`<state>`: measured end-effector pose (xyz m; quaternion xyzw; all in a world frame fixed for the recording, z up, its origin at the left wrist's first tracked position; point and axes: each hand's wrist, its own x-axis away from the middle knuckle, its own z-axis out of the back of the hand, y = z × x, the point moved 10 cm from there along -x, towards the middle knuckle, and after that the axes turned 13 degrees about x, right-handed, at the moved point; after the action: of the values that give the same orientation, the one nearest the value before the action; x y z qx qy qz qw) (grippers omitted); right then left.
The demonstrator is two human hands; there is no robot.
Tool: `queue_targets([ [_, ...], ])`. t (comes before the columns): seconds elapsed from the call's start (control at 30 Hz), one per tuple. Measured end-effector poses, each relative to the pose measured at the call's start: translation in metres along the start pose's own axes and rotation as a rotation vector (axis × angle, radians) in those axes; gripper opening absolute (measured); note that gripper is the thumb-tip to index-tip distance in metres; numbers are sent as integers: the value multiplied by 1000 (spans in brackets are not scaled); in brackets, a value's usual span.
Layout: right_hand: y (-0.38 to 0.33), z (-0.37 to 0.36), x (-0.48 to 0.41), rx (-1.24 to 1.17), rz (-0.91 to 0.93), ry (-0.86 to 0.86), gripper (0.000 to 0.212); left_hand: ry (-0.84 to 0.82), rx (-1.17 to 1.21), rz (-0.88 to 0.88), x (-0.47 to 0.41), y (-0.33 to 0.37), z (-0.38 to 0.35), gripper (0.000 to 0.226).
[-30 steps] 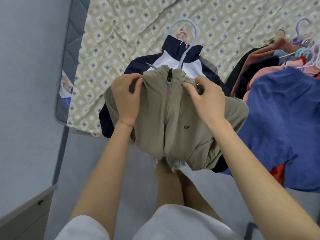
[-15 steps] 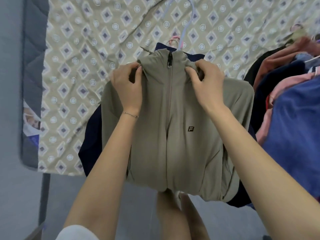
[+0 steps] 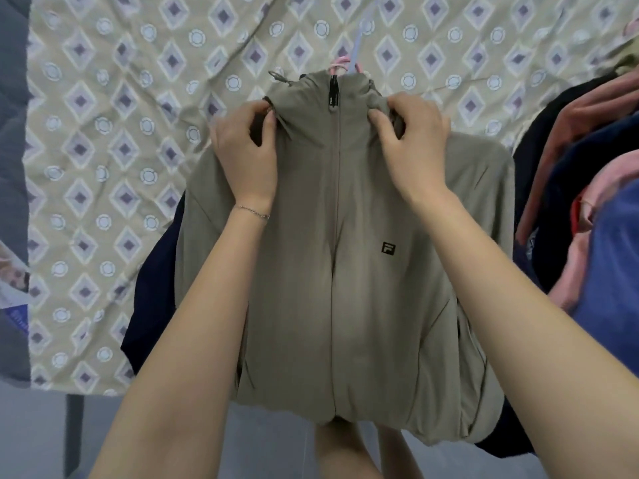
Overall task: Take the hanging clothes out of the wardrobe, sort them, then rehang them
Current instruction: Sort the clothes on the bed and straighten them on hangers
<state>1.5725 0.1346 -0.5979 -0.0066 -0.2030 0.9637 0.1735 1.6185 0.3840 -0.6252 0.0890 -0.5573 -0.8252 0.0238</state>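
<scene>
Your left hand [image 3: 247, 153], right hand [image 3: 411, 146]: fingers curled tight, pinching jacket [image 3: 345, 254] either side of collar. Jacket zipped, on hanger [image 3: 358, 46], spread over navy garment [image 3: 152, 288] at bed [image 3: 121, 133] edge. Fabric looks thin, soft, light, likely slippery. Best grip: shoulders beside collar, over hanger arms, so jacket can't slide off.

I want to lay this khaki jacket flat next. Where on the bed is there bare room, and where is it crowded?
Bare: the patterned bedspread left of and above the khaki jacket, to the grey mattress edge. Crowded: the right side, under the pile of clothes; a navy garment lies behind it.
</scene>
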Motion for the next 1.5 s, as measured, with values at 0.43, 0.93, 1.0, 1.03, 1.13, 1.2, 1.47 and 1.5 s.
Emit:
queue_targets([
  [0.43,53,5,69,190,16,-213,60,-305,-338,64,91,30,-52,50],
  [0.93,231,177,111,199,75,-61,64,-382,-513,-42,235,188,-204,57],
  [1.0,267,198,113,177,85,-58,63,-370,-511,-15,260,205,-231,59],
  [1.03,284,206,113,178,84,-73,63,-360,-498,1,272,212,-244,59],
  [1.13,333,223,113,172,75,-100,65,-344,-459,39,305,228,-279,58],
  [1.2,361,232,112,175,69,-85,65,-357,-470,37,318,234,-301,60],
  [1.47,453,239,90,200,-55,-76,72,-405,-399,26,315,236,-362,60],
  [1.5,461,239,85,203,-66,-70,72,-406,-387,22,310,235,-368,59],
])
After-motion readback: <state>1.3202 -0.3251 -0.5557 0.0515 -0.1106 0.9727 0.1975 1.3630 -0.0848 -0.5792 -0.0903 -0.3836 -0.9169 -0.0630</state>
